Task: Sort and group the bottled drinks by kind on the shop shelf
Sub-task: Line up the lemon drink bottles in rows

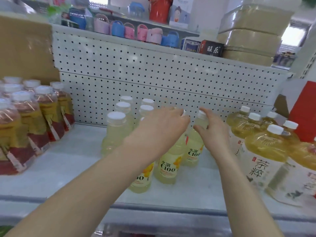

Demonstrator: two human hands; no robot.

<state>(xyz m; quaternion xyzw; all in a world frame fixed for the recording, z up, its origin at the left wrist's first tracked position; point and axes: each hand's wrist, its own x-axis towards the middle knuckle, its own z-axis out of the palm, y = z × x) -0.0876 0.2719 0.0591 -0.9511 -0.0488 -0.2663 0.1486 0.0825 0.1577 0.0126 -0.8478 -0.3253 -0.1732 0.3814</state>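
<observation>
Our right grip [213, 132] pinches the neck of an upright pale-yellow plastic bottle [194, 153] directly below it. Our left grip [162, 129] covers the neighbouring bottle [168, 166], its hold unclear.

C100 bottles [168, 165] — pale yellow drink, white caps, upright, clustered mid-shelf [68, 161]; front ones show labels w/ fruit print. Rightmost C100 bottle [194, 153] is gripped at the neck by the right hand [212, 129]. Red-gold label bottles [46, 106], in clear wrap, stand at left, well apart. Amber tea bottles [266, 147] — bigger, white labels — stand just beside at right.
</observation>
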